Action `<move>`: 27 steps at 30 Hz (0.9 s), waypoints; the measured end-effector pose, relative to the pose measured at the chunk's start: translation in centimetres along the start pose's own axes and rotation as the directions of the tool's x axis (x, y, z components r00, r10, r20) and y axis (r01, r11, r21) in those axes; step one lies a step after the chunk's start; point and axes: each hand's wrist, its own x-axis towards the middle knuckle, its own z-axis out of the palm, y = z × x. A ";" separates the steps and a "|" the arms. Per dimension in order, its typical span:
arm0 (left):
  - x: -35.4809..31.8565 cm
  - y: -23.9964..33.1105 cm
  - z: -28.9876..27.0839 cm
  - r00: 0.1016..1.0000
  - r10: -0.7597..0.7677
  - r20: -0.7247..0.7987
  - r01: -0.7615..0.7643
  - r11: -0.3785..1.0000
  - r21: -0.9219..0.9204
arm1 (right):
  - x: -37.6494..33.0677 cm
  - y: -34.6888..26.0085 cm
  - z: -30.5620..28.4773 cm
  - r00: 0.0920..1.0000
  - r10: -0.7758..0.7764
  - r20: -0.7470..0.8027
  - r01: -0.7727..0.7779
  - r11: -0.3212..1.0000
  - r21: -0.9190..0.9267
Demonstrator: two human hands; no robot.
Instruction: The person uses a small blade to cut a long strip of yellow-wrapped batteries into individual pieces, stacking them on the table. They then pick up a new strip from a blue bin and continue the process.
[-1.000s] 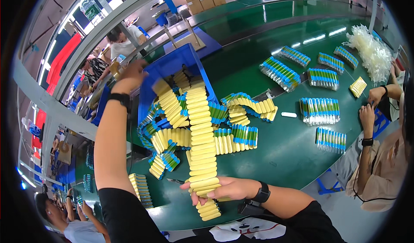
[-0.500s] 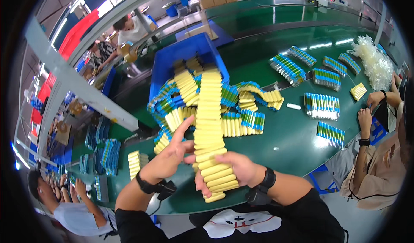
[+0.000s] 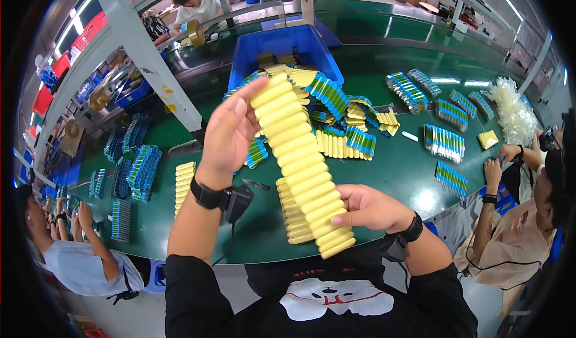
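A long strip of yellow rounded sticks joined side by side (image 3: 297,152) slants above the table between my two hands. My left hand (image 3: 231,131) grips its far end, fingers behind and along the left edge. At the near end my right hand (image 3: 372,209) pinches the strip, thumb on top and the other fingers underneath. A second, shorter yellow strip (image 3: 291,212) shows partly below it, its right side hidden. Beyond my hands a heap of similar strips, some yellow side up and some blue-and-green (image 3: 327,95), spills from a blue bin (image 3: 240,50).
Blue-green strips (image 3: 444,143) lie in groups on the right of the green table (image 3: 384,173), near clear plastic wrappings (image 3: 513,110). More stacks (image 3: 144,170) and a yellow strip (image 3: 184,185) are on the left. A metal post (image 3: 156,68) rises at left; co-workers sit on both sides.
My left hand has moved up to the strip's far end. The strip, earlier running toward the heap, now slants apart from it, and a shorter strip shows below. The view has shifted.
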 end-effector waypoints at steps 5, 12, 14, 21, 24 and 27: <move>4.5 1.4 -2.0 0.994 0.107 -0.023 -0.100 0.976 0.196 | 1.0 0.4 1.3 0.996 -0.038 -0.083 0.044 0.996 0.072; 12.9 3.9 -7.7 0.920 0.372 -0.123 -0.225 0.758 0.613 | 8.2 -2.2 1.6 0.901 -0.291 -0.322 0.278 0.957 -0.084; 13.8 5.0 -8.6 0.900 0.380 -0.212 -0.228 0.827 0.513 | 9.3 -3.4 1.3 0.897 -0.314 -0.312 0.294 0.950 -0.110; 10.6 4.3 -11.6 0.973 0.103 -0.208 -0.159 0.948 -0.277 | 10.3 -1.4 0.3 0.901 -0.346 -0.260 0.314 0.936 -0.159; 9.4 3.3 -10.7 0.958 0.153 -0.242 -0.243 0.881 -0.406 | 9.6 0.4 -1.1 0.916 -0.288 -0.281 0.216 0.941 -0.260; 8.1 3.3 -9.8 0.959 0.170 -0.228 -0.259 0.854 -0.452 | 8.7 1.0 -1.0 0.909 -0.276 -0.312 0.199 0.946 -0.257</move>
